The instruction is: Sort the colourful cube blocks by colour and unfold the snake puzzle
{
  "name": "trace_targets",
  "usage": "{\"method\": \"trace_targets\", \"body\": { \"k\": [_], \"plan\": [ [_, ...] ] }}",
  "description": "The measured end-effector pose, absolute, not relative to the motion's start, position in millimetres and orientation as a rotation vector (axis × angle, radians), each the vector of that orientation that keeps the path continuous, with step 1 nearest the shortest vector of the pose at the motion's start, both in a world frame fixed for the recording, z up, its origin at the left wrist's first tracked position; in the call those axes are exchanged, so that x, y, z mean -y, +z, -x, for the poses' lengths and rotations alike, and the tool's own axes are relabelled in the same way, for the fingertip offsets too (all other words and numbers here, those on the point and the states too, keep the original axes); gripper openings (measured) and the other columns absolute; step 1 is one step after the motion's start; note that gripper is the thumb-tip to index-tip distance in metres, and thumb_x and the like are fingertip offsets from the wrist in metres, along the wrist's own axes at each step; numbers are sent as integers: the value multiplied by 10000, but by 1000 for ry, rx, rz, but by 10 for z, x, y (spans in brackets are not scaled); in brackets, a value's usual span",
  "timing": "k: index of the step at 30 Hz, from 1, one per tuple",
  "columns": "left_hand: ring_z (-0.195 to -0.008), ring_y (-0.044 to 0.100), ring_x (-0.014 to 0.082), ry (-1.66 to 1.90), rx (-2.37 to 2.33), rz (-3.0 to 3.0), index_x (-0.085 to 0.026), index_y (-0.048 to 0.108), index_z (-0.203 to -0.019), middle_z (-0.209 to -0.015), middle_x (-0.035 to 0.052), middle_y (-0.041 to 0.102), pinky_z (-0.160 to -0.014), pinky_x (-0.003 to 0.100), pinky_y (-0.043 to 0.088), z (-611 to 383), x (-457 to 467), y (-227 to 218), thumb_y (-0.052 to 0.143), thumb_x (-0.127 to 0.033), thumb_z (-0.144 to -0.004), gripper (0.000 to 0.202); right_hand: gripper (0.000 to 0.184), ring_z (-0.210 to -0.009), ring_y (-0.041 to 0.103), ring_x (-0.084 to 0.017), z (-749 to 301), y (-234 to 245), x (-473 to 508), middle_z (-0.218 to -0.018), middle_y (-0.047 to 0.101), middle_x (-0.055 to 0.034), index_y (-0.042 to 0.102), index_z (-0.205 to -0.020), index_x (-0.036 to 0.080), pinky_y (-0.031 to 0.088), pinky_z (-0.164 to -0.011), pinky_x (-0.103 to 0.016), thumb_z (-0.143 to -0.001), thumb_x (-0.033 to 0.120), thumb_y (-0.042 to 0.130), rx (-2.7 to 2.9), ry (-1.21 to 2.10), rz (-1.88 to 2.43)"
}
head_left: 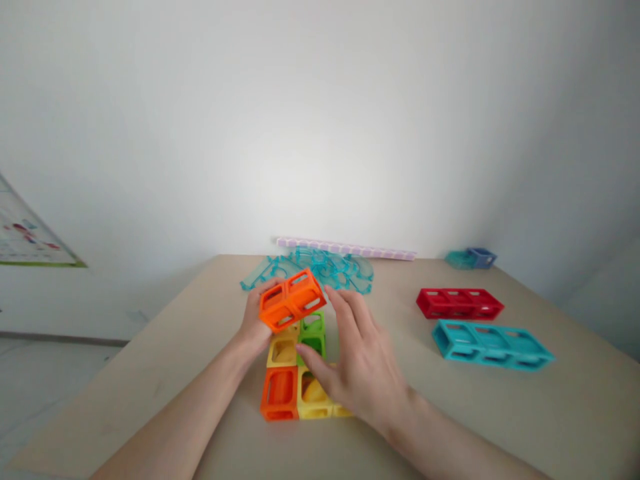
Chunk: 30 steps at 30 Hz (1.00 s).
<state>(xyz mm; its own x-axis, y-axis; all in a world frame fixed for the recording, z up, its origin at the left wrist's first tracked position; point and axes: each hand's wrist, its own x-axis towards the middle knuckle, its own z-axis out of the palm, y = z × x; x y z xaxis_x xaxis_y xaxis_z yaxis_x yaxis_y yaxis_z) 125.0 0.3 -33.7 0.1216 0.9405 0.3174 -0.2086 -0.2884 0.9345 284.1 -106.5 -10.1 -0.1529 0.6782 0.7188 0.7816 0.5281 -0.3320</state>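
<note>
My left hand (256, 319) is closed round the left end of an orange open-frame block (293, 300), holding it tilted above the table. My right hand (357, 353) is at the block's right, thumb and fingers apart, with nothing between them; its fingertips are close to the block's right end. Below both hands lies a group of joined frame blocks: an orange block (280, 392) at the front left, yellow blocks (283, 352) beside and behind it, and a green block (313, 347) at the back right. My right hand hides part of the group.
On the table (240, 433), a red three-cell block (460, 304) and a teal three-cell block (493, 345) lie at the right. Clear teal pieces (325, 268) are heaped before a lilac patterned strip (350, 249) by the wall. A small blue box (481, 258) stands at the back right.
</note>
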Motion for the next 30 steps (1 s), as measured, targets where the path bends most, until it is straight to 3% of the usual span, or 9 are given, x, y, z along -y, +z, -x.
{"method": "trace_targets", "body": {
  "k": [3,7,15,18,26,30],
  "plan": [
    [-573,585,141,1417,-804,-1275,-160,644,-771,-666,-13,652,-562,252,467,-1262,-16,-345,701,-247,-682,136,697,-1177,449,-369,-2741,-110,1128,-1269,474,-188,398,-1338,169,446,-933,-534,-779,500,649,2014,-92,1194],
    [-606,561,114,1428,-873,-1436,-154,651,-743,-665,-33,630,-595,218,441,-1270,-6,-362,695,-148,-636,116,468,-1003,505,-300,-2651,-140,1163,-1084,581,-128,571,-1117,171,461,-868,-467,-775,476,663,2462,-45,1028],
    [-593,527,101,1417,-883,-1399,-158,642,-738,-654,-38,612,-572,205,409,-1302,14,-388,666,-154,-655,87,196,-790,496,-215,-2604,-236,1083,-796,600,-64,629,-831,181,455,-711,-348,-869,366,577,2513,-79,986],
    [-582,510,95,1428,-881,-1434,-151,642,-743,-651,-41,600,-561,199,397,-1302,7,-387,666,-130,-644,104,229,-703,492,-183,-2607,-230,1051,-703,591,-40,603,-705,187,447,-698,-327,-899,276,520,2480,-23,945],
    [-577,515,116,1398,-828,-1438,-152,662,-715,-641,-28,616,-550,219,405,-1275,0,-359,689,-158,-640,80,206,-652,544,-147,-2760,-187,1055,-730,610,-37,560,-736,182,426,-582,-257,-902,175,437,1917,419,1036],
    [-650,584,153,1460,-890,-1467,-143,722,-779,-685,-11,672,-615,241,446,-1180,-88,-376,692,-150,-642,141,198,-735,616,-171,-2979,-176,890,-830,673,-44,634,-917,180,488,-666,-269,-829,114,470,1536,476,1008]
  ]
}}
